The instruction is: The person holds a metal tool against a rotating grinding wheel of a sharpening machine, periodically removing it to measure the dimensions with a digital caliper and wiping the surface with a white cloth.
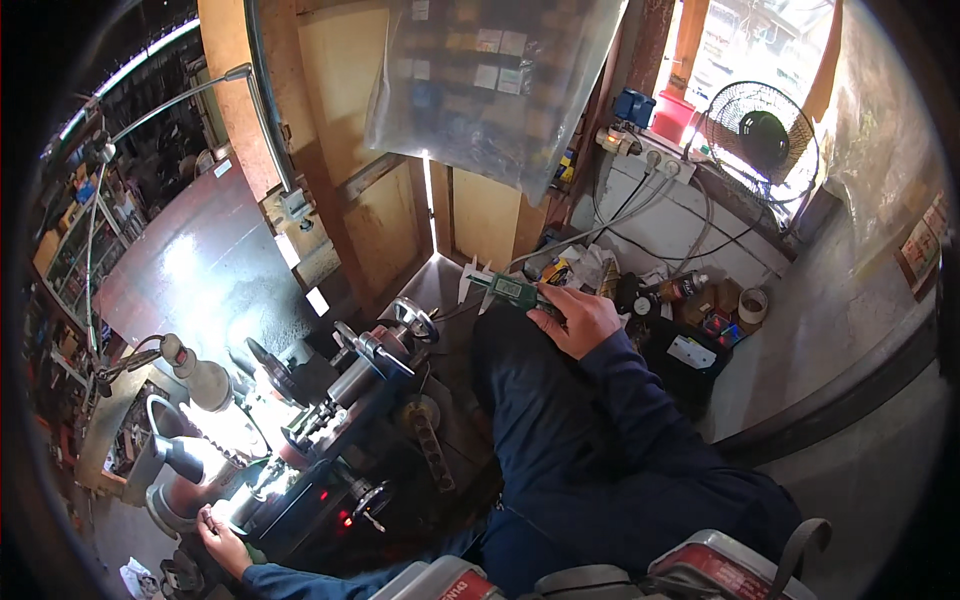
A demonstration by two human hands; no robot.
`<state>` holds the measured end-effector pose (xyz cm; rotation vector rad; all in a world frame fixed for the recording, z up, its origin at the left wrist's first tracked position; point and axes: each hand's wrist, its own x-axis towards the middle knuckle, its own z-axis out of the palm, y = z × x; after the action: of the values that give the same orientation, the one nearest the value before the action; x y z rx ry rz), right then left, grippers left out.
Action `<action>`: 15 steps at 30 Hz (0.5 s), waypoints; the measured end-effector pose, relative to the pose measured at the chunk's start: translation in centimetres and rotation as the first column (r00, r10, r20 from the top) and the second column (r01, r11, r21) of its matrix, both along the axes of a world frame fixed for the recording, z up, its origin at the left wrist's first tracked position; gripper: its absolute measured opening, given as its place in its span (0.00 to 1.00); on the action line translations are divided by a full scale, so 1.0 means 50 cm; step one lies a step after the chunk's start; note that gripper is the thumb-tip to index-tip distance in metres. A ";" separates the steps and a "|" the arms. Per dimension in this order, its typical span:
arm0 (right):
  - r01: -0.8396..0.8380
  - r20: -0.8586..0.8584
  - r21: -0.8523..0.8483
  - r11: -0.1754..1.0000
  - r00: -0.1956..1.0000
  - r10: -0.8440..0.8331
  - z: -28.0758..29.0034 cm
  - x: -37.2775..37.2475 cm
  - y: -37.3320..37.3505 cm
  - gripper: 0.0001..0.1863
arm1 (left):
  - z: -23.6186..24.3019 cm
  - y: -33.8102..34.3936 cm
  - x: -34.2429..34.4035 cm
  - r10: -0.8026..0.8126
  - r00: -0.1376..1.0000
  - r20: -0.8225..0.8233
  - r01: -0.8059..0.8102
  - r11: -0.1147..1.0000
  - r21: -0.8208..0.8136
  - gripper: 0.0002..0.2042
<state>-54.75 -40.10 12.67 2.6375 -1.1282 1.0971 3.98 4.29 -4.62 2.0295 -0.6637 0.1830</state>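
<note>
My right hand [580, 320] is closed on a digital caliper [512, 291], held above my right knee with its jaws pointing left. At the lower left my left hand [226, 545] rests at the headstock end of a small metal lathe [350, 385]. Its fingers are curled around a small dark part there, which I cannot make out. A handwheel [412, 318] sits at the lathe's far end, and another handwheel [370, 497] is on its near side. Bright light from a work lamp [200, 378] washes out part of the lathe bed.
A fan [762, 140] stands by the window at the upper right. Cables run along the wall to a socket block [668, 167]. Below lie a black case [690, 350], a spray can [682, 288] and a tape roll [752, 305]. A plastic sheet [490, 90] hangs ahead.
</note>
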 end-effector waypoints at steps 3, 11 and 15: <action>0.009 0.035 0.060 0.998 0.999 -0.011 -0.006 -0.010 0.001 0.22 | 0.011 0.004 -0.012 0.011 1.000 -0.003 -0.011 1.000 0.020 0.17; 0.003 0.061 0.160 0.987 0.998 -0.013 -0.017 -0.027 -0.002 0.23 | -0.012 0.006 0.005 0.005 1.000 0.013 -0.005 1.000 -0.021 0.16; 0.028 0.080 0.161 0.987 0.996 -0.041 -0.030 -0.020 -0.001 0.26 | 0.017 -0.006 -0.028 0.001 0.998 -0.055 -0.004 0.999 -0.047 0.15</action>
<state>-55.73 -40.13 11.18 2.7017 -1.3258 1.1658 2.59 4.01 -3.75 1.9835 -0.6171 0.1425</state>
